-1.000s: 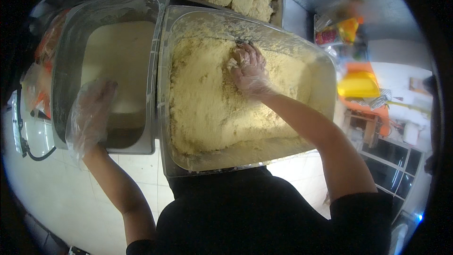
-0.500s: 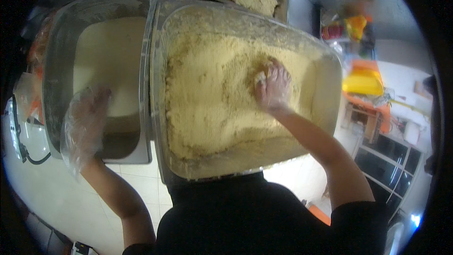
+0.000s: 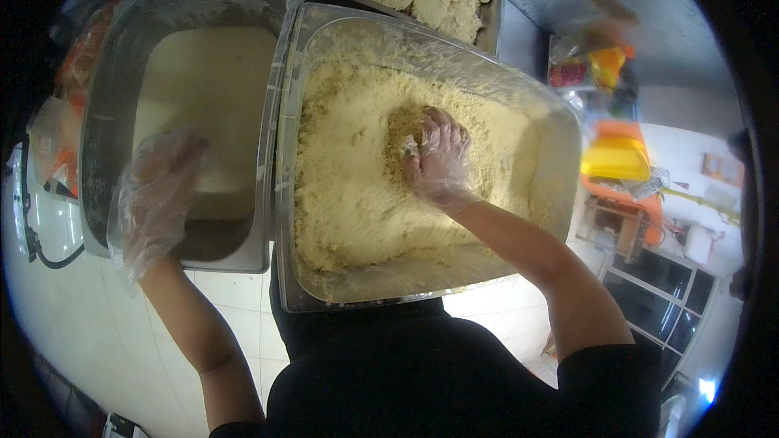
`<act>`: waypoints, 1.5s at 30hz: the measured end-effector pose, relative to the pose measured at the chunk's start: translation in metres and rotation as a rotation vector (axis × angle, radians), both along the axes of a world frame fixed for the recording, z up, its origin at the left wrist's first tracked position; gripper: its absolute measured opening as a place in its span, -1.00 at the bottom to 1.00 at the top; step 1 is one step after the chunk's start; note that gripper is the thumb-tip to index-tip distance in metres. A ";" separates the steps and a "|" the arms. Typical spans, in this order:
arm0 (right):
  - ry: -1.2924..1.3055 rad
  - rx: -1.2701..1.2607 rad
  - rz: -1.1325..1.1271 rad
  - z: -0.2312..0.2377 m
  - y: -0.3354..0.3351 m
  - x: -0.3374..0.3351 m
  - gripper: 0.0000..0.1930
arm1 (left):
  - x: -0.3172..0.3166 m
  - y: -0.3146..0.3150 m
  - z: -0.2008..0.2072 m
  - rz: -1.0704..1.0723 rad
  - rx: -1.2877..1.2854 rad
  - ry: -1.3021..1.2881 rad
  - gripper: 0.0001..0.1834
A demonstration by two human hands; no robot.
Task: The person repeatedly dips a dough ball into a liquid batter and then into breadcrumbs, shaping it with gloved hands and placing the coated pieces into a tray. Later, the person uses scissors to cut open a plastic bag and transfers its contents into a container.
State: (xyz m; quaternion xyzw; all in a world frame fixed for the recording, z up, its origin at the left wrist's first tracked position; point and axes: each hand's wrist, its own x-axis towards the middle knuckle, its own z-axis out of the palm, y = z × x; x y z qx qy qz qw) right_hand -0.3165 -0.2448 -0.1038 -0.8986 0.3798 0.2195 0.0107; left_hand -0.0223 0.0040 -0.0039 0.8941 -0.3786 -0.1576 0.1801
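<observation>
The right hand (image 3: 442, 158), in a clear plastic glove, has its bent fingers close together at the crumbly yellow flour (image 3: 349, 154); whether they grip any is unclear. That flour fills a clear tub (image 3: 560, 170) before the person, its long axis running left to right. The left hand (image 3: 162, 186), loosely gloved, points away over a metal pan (image 3: 114, 89) of pale liquid (image 3: 211, 73); I cannot tell if its fingers are spread. The pan's long axis points away from the person.
</observation>
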 end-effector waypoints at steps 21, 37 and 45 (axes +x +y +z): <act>-0.206 0.070 -0.157 0.015 -0.037 0.030 -0.27 | 0.003 -0.015 0.003 0.062 0.203 0.013 -0.51; -0.470 -0.207 -0.131 0.018 -0.038 -0.031 -0.40 | 0.027 -0.006 -0.024 -0.098 0.202 0.019 -0.50; 0.096 0.185 -0.002 0.049 -0.066 -0.128 -0.59 | 0.027 -0.008 -0.020 -0.087 0.214 0.020 -0.52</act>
